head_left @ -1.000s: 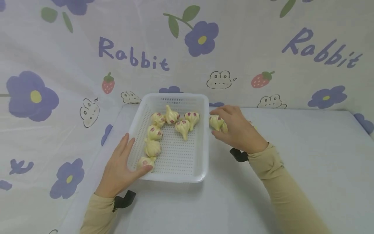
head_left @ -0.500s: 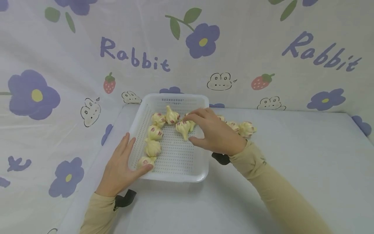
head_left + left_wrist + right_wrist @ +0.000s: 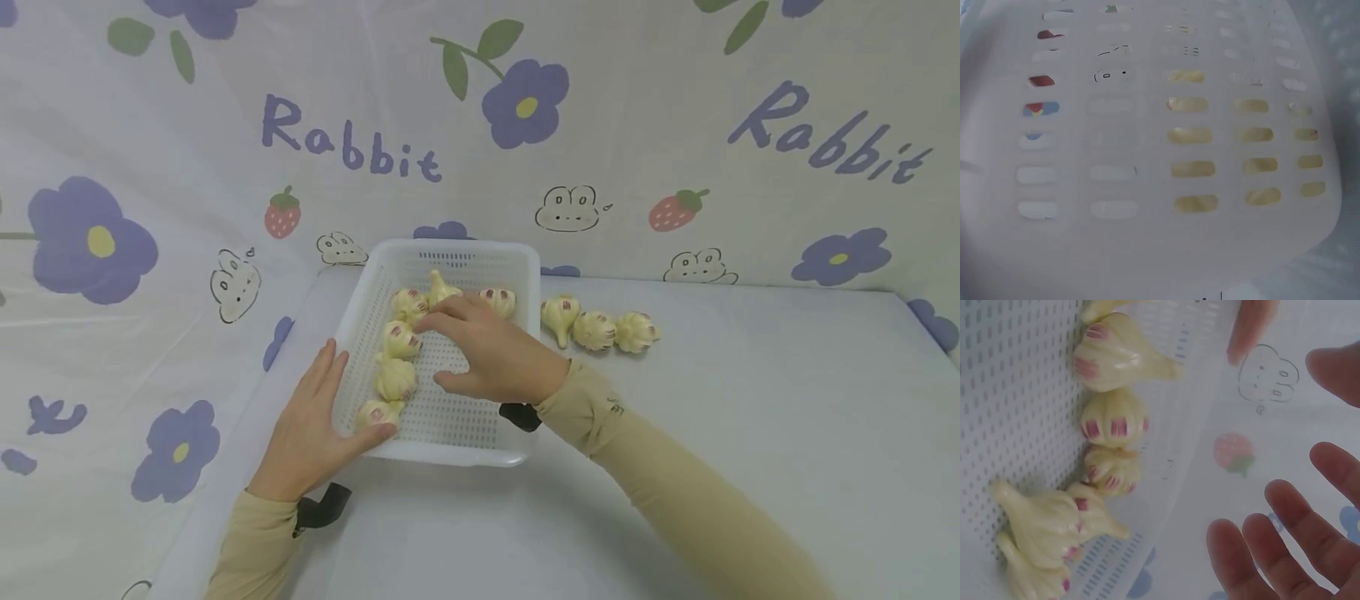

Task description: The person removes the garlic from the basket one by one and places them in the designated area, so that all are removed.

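My right hand (image 3: 495, 350) hovers over the white plastic basket (image 3: 450, 457) in the head view, holding nothing. Its spread fingers (image 3: 1288, 506) show bare in the right wrist view. Below it lie several garlic bulbs (image 3: 396, 381), cream with purple patches, in a line along the basket's left and far sides; the hand hides part of them. With straight fingers, my left hand (image 3: 303, 429) rests against the basket's left side, its thumb over the near left corner. Up close, the left wrist view has the slotted basket wall (image 3: 1147, 244), with yellowish bulbs behind the slots.
Three more garlic bulbs (image 3: 595, 331) lie in a row on the white table (image 3: 750, 400), just right of the basket. Behind the table hangs a printed sheet (image 3: 637, 108) with flowers and rabbits.
My right hand has moved left, from the bulbs outside the basket to above those inside it, uncovering the outside row. My left hand and the basket stay put.
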`<action>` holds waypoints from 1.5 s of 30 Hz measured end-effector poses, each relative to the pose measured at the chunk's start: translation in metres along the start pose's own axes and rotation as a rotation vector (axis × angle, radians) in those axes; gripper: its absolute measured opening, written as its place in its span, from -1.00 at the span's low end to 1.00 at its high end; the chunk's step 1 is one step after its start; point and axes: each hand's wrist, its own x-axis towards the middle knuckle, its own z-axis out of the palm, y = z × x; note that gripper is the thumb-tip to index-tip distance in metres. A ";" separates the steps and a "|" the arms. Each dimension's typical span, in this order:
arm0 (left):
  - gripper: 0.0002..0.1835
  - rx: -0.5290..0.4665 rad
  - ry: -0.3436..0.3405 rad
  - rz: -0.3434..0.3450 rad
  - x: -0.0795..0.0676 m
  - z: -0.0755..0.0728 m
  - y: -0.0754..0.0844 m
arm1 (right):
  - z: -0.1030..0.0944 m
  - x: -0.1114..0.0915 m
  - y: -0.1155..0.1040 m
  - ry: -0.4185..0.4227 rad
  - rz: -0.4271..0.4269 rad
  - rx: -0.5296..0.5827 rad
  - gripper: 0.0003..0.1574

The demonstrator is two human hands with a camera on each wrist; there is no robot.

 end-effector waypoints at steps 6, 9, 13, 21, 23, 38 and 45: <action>0.24 0.001 -0.004 -0.004 0.000 0.000 0.000 | 0.010 0.013 -0.002 -0.078 0.016 0.018 -0.34; 0.25 0.004 -0.011 -0.012 0.000 0.000 0.001 | 0.015 0.020 -0.003 -0.125 0.039 0.024 -0.34; 0.25 0.003 -0.011 -0.011 -0.001 0.000 0.001 | 0.026 0.026 -0.002 -0.172 0.031 0.018 -0.30; 0.28 0.010 -0.003 -0.003 -0.002 0.000 0.000 | 0.047 0.037 0.001 -0.280 0.018 0.061 -0.29; 0.30 0.011 -0.001 0.000 -0.002 0.000 0.000 | 0.052 0.039 0.000 -0.314 0.017 0.070 -0.29; 0.28 0.017 0.013 0.037 -0.003 -0.001 0.000 | 0.080 0.056 -0.007 -0.496 -0.072 -0.010 -0.34; 0.29 -0.001 0.035 0.058 -0.004 0.001 -0.002 | 0.093 0.061 -0.009 -0.504 -0.151 -0.037 -0.51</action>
